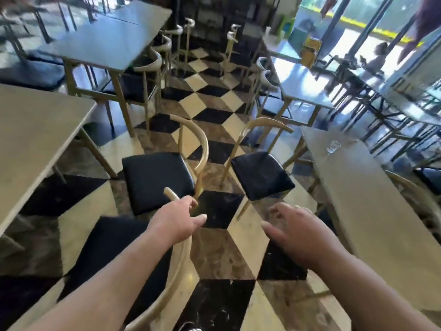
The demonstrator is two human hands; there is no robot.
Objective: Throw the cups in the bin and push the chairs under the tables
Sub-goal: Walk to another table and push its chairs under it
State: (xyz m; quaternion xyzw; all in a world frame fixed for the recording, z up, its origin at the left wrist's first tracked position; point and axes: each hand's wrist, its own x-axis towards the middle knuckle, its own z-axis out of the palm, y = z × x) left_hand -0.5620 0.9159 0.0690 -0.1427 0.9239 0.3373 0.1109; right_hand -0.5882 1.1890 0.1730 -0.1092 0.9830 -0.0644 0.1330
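Three chairs with black seats and curved tan backrests stand out in the aisle. My left hand [177, 217] is closed over the backrest rail of the nearest chair [107, 249], whose seat lies under my forearm, beside the left table [35, 139]. Just beyond it is a second chair [155, 180], and across the aisle a third chair [261, 175] sits next to the right table [362, 199]. My right hand [300, 229] hovers above the floor with fingers spread, holding nothing. A small clear glass cup [333, 146] stands on the right table's far end.
The floor is a black, cream and brown diamond pattern running down a narrow aisle. Further tables [112, 41] with chairs tucked under them line both sides. Bright glass doors [372, 27] are at the far right. No bin is visible.
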